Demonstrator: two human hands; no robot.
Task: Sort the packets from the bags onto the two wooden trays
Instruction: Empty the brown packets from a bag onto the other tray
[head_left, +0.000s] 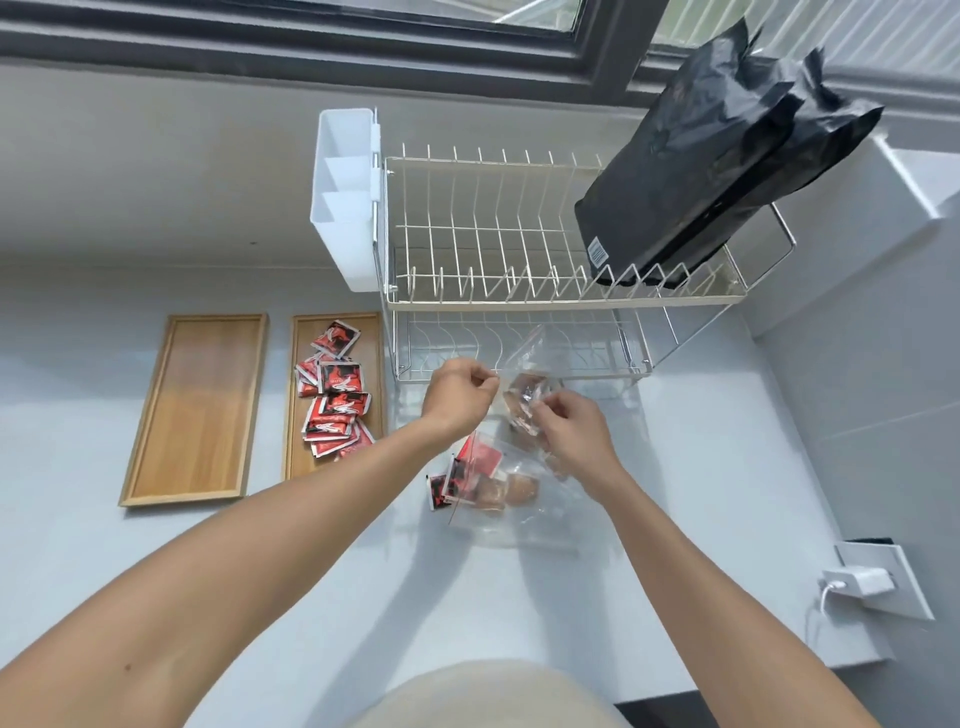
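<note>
Two wooden trays lie side by side on the white counter. The left tray (195, 410) holds nothing. The right tray (296, 457) carries several red-and-black packets (337, 395). In front of the dish rack, my left hand (460, 397) and my right hand (571, 428) both pinch a clear plastic bag (530, 374) held up between them, with brownish packets inside. Below my hands a second clear bag (498, 488) lies on the counter with red-and-black packets (462, 475) and brown round packets (511, 491) in it.
A two-tier wire dish rack (519, 270) stands behind my hands, with a white cutlery holder (345, 197) on its left end and two black foil bags (717, 171) in its top tier. A wall socket with a white charger (862, 582) is at the right.
</note>
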